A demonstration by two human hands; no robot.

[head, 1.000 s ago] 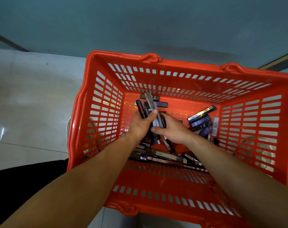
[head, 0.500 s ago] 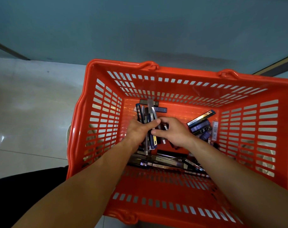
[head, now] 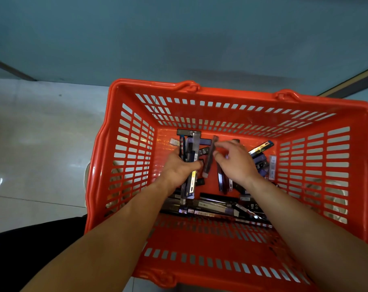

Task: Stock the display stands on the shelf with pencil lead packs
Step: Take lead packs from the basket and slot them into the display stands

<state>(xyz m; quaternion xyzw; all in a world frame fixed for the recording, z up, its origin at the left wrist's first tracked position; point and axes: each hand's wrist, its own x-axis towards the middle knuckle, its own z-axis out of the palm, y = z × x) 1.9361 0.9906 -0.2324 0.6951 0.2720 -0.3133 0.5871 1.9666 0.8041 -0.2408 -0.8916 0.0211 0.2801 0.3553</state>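
1. Head view: my left hand [head: 178,172] grips a bundle of pencil lead packs [head: 188,159]. My right hand [head: 236,163] pinches a single pack [head: 209,160] just beside it.
2. I judge the task is at an early stage, only gathering. More loose packs [head: 216,207] lie at 6 o'clock from my hands, and no display stand is in sight.
3. Around them, the orange basket [head: 231,91] sits on a pale tile floor [head: 31,144], with a teal wall [head: 178,39] at 12 o'clock.

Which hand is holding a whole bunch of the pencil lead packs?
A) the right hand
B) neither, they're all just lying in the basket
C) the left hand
C: the left hand grips a bundle of packs inside the orange basket, while the right hand pinches only a single pack.
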